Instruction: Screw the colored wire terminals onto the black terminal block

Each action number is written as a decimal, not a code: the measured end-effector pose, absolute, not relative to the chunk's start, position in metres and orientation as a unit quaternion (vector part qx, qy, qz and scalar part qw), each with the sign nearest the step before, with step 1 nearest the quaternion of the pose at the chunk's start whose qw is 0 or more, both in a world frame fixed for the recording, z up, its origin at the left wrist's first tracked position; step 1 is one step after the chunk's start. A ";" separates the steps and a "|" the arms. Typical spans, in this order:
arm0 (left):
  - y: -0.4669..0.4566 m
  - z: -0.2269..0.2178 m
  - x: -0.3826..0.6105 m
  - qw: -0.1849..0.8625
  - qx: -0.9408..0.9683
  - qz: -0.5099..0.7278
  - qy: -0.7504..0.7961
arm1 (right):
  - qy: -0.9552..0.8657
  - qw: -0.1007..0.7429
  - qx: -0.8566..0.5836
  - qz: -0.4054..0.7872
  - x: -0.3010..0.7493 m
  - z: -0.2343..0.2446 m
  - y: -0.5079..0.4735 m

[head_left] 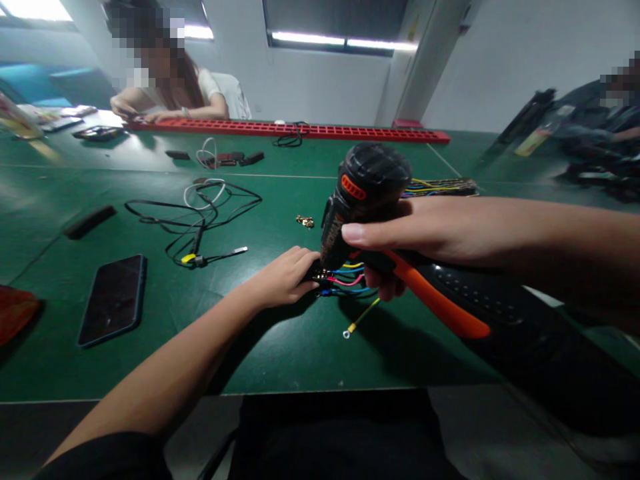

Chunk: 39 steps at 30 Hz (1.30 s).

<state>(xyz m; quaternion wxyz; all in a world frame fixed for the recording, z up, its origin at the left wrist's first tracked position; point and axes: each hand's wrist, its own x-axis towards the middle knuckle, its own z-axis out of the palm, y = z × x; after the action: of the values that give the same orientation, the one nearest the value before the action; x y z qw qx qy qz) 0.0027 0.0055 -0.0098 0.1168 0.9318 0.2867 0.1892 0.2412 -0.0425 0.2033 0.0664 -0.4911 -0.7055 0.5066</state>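
My right hand [425, 230] is wrapped round a black and orange cordless screwdriver [373, 170], its head tipped down toward the table. With fingers and thumb closed, my left hand [287, 277] pinches a small black terminal block [319, 274] against the green tabletop. The screwdriver's lower end meets the block beside my left fingertips; the exact contact is hidden. Yellow, blue and pink wires [347, 280] run rightward from the block, passing under my right hand. Below them lies a yellow-green wire with a ring terminal [347, 333]. Small brass screws [305, 221] sit in a pile beyond my left hand.
A phone [114, 300] and tangled black cables [197, 220] lie on the left. A bundle of coloured wires [445, 187] is behind my right wrist. Across the table runs a long red slotted rail [300, 130], with a person [170, 93] behind it. Another person sits far right.
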 end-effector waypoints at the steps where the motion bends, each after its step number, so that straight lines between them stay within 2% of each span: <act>1: 0.005 -0.009 0.003 0.116 0.932 0.189 0.286 | -0.707 0.068 -0.493 0.503 0.241 0.203 -0.043; 39: 0.005 -0.010 0.004 0.091 0.934 0.188 0.290 | -0.706 0.062 -0.498 0.499 0.235 0.208 -0.048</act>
<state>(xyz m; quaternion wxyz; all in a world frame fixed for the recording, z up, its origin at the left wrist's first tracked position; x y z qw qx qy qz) 0.0038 0.0049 -0.0104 0.0909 0.9340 0.2897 0.1884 0.2352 -0.0480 0.2082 0.0618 -0.4981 -0.7062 0.4994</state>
